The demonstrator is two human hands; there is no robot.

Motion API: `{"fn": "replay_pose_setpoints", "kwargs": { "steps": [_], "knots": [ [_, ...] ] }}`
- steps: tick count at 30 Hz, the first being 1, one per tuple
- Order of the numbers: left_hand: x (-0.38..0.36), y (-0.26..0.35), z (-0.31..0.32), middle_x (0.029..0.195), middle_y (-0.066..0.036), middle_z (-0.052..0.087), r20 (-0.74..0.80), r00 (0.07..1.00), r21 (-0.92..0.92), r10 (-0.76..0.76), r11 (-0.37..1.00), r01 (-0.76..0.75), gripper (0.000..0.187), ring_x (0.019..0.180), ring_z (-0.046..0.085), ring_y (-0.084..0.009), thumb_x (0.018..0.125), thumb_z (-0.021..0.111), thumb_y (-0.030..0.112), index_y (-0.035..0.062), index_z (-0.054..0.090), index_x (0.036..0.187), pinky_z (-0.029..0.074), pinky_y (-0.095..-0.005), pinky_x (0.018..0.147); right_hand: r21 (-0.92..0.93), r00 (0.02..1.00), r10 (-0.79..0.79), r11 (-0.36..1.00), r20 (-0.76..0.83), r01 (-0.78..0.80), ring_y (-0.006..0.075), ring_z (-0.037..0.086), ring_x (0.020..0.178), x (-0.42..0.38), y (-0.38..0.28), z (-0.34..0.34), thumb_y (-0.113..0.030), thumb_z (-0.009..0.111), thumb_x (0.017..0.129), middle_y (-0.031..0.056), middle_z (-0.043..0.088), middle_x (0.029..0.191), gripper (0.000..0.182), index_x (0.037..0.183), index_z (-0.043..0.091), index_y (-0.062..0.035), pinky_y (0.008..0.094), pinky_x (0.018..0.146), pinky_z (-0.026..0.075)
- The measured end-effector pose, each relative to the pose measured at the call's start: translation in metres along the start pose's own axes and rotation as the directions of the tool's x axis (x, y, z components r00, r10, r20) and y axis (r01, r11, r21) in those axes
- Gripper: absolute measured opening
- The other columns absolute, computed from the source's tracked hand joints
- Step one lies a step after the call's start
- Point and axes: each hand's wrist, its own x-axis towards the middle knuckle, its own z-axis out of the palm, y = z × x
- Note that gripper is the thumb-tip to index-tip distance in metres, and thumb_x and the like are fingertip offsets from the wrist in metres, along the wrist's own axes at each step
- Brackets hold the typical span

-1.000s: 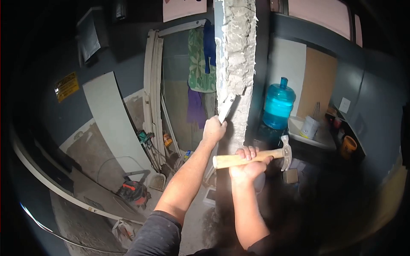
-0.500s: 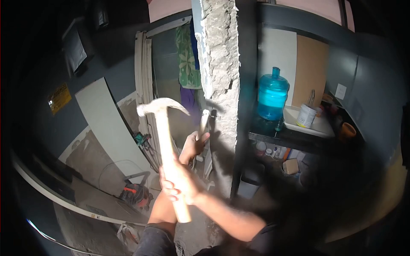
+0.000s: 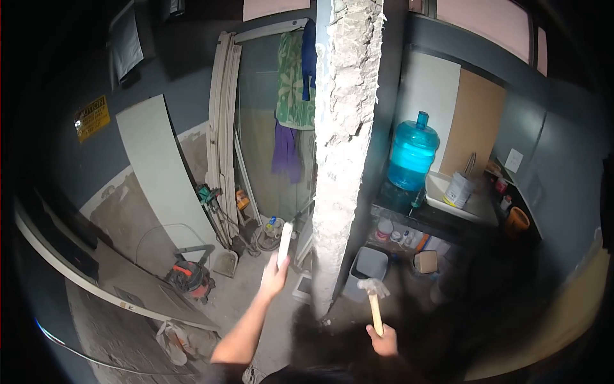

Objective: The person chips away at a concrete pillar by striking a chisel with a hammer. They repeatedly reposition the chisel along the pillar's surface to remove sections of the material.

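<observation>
My left hand [image 3: 274, 278] is closed round a pale, straight chisel [image 3: 285, 243], which points upward. It is apart from the rough, broken edge of the wall [image 3: 342, 160], to the left of it. My right hand [image 3: 385, 344] grips the wooden handle of a claw hammer [image 3: 376, 310] at lower right, on the other side of the wall edge. The hammer's head is up and clear of the chisel. The chisel's lower end is hidden in my fist.
A blue water jug [image 3: 412, 153] and a white sink tray [image 3: 441, 192] stand on the dark counter at right. Below is a grey bin [image 3: 371, 264]. A vacuum cleaner [image 3: 190, 278] and a leaning pale board [image 3: 157, 166] are at left; a green towel [image 3: 294, 83] hangs behind.
My left hand and chisel have moved down and left, away from the wall edge. My right hand has carried the hammer down and right. The view has shifted slightly.
</observation>
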Motion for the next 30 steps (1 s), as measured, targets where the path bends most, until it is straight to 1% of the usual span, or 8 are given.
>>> {"fn": "replay_pose_setpoints", "kwargs": {
  "steps": [3,5,6,11,16,22,26,30],
  "knots": [
    [0.057,0.107,-0.007,0.101,-0.020,0.065,0.074,0.893,0.052,0.445,0.892,-0.449,0.030,0.095,0.064,-0.0304,0.099,0.057,0.025,-0.0001,0.060,0.116,0.049,-0.0380,0.089,0.178,1.000,0.024,0.984,0.016,-0.026,0.0123,0.049,0.053,0.020,-0.020,-0.008,-0.030,0.074,0.090,0.0059,0.052,0.057,0.038,0.073,0.056,-0.0017,0.0339,0.052,0.043],
    [0.076,0.184,-0.020,0.103,-0.018,0.066,0.156,0.908,0.056,0.390,0.914,-0.402,0.029,0.097,0.064,-0.0290,0.099,0.055,0.022,-0.0007,0.060,0.116,0.049,-0.0371,0.089,0.266,0.998,-0.052,0.962,-0.020,0.056,0.0091,0.048,0.047,0.033,-0.062,-0.025,-0.024,0.069,0.095,0.0021,0.052,0.057,0.030,0.077,0.056,-0.0029,0.0287,0.045,0.040],
    [0.096,0.200,-0.023,0.078,-0.003,0.054,0.157,0.889,0.004,0.429,0.900,-0.435,0.023,0.069,0.052,-0.0115,0.100,0.057,0.023,0.0018,0.059,0.108,0.046,-0.0303,0.065,0.288,0.996,-0.085,0.953,-0.037,0.092,0.0074,0.047,0.042,0.037,-0.082,-0.033,-0.020,0.065,0.098,0.0009,0.052,0.058,0.025,0.082,0.055,-0.0032,0.0252,0.039,0.038],
    [0.163,0.277,-0.055,0.069,0.004,0.052,0.212,0.839,0.108,0.501,0.841,-0.529,0.046,0.064,0.046,-0.0069,0.101,0.056,0.045,0.0023,0.062,0.085,0.040,-0.0270,0.059,0.405,0.968,-0.227,0.879,-0.108,0.251,0.0066,0.048,0.046,0.058,-0.127,-0.067,-0.020,0.065,0.098,0.0007,0.052,0.060,0.025,0.087,0.051,-0.0035,0.0248,0.042,0.040],
    [0.185,0.320,-0.069,0.080,-0.013,0.067,0.259,0.851,0.274,0.457,0.810,-0.518,0.063,0.080,0.063,-0.0204,0.096,0.054,0.058,-0.0033,0.069,0.095,0.049,-0.0371,0.077,0.591,0.979,-0.204,0.787,-0.024,0.178,0.0081,0.044,0.043,0.058,-0.162,-0.098,-0.027,0.050,0.105,0.0009,0.047,0.059,0.028,0.091,0.051,-0.0028,0.0249,0.040,0.038],
    [0.203,0.336,-0.067,0.084,-0.015,0.070,0.328,0.834,0.397,0.444,0.736,-0.548,0.066,0.085,0.066,-0.0247,0.095,0.053,0.063,-0.0012,0.071,0.097,0.050,-0.0383,0.081,0.407,0.901,-0.420,0.809,-0.104,0.424,0.0078,0.046,0.045,0.059,-0.237,-0.133,-0.029,0.044,0.107,0.0016,0.049,0.063,0.031,0.095,0.052,-0.0015,0.0233,0.041,0.038],
    [0.206,0.338,-0.064,0.068,-0.007,0.059,0.317,0.810,0.372,0.494,0.721,-0.585,0.062,0.067,0.058,-0.0169,0.098,0.053,0.059,-0.0009,0.068,0.092,0.047,-0.0352,0.067,0.323,0.888,-0.448,0.829,-0.103,0.456,0.0078,0.047,0.048,0.063,-0.290,-0.156,-0.030,0.045,0.107,0.0018,0.050,0.063,0.032,0.096,0.053,-0.0015,0.0247,0.044,0.039],
    [0.198,0.343,-0.061,0.086,-0.021,0.070,0.331,0.810,0.454,0.484,0.671,-0.587,0.068,0.086,0.069,-0.0340,0.095,0.052,0.063,-0.0026,0.069,0.101,0.052,-0.0429,0.081,-0.039,0.757,-0.628,0.773,-0.180,0.633,0.0127,0.050,0.050,0.065,-0.342,-0.171,-0.031,0.048,0.106,0.0022,0.051,0.062,0.032,0.092,0.055,-0.0028,0.0315,0.050,0.041]
  ]
}}
